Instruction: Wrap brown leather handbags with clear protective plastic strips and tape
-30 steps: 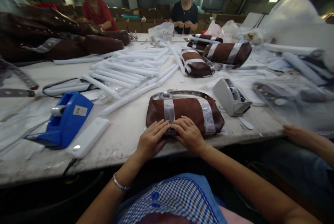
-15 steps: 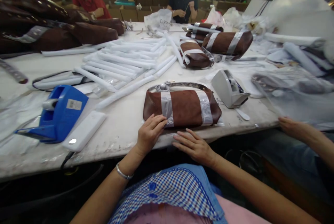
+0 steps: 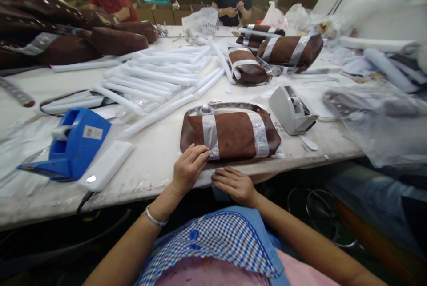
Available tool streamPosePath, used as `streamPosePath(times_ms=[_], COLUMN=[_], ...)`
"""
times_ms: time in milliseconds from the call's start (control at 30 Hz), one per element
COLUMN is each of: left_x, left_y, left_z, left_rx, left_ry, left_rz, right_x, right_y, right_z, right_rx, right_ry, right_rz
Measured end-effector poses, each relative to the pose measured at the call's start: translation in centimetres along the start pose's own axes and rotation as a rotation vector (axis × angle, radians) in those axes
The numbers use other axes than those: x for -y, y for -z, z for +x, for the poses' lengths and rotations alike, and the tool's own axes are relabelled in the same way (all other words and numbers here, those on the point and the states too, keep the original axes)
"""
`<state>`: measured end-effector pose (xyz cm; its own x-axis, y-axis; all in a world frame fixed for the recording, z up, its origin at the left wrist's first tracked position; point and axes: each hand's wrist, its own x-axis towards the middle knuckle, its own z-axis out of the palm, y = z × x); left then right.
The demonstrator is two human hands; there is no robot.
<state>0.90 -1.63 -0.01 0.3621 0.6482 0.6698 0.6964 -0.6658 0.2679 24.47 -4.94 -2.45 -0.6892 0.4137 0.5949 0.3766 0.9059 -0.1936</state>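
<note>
A brown handbag (image 3: 232,137) lies on the table in front of me, two clear plastic strips wrapped around its body. My left hand (image 3: 191,166) is closed, its fingertips pressed together at the lower end of the left plastic strip (image 3: 210,134). Just below the bag, my right hand (image 3: 237,186) lies with its fingers stretched out over the table's front edge. Under that hand a pale, thin piece (image 3: 220,193) hangs down; whether the fingers grip it is hidden. The bag's handle (image 3: 233,106), in clear wrap, arches along its far side.
A blue tape dispenser (image 3: 78,143) and a white flat device (image 3: 107,166) are at left. A grey tape dispenser (image 3: 291,110) stands right of the bag. White rolls (image 3: 150,81) and more wrapped handbags (image 3: 289,52) lie beyond. Two people are across the table.
My right hand has shifted left toward my left hand, its fingers closer together, and a pale piece now shows under it. The other person's hand at right has left the view.
</note>
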Motion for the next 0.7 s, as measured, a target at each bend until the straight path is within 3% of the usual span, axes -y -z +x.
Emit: streamPosePath(times_ms=[333,567,700], left_x=[-1.0,-0.9,-0.9], left_y=[0.2,-0.3,-0.6], left_z=[1.4,0.5,0.5], left_rx=[-0.015,-0.018,-0.048], left_ry=[0.009,-0.038,-0.072], left_rz=[0.035,0.081,0.099], right_x=[1.4,1.2,0.9], right_y=[-0.1,2.1,3.9], right_z=[1.3,2.4,4.2], right_rx=[-0.071,-0.020,-0.056], right_ry=[0.017,0.080,0.010], right_rz=[0.030,0.074,0.119])
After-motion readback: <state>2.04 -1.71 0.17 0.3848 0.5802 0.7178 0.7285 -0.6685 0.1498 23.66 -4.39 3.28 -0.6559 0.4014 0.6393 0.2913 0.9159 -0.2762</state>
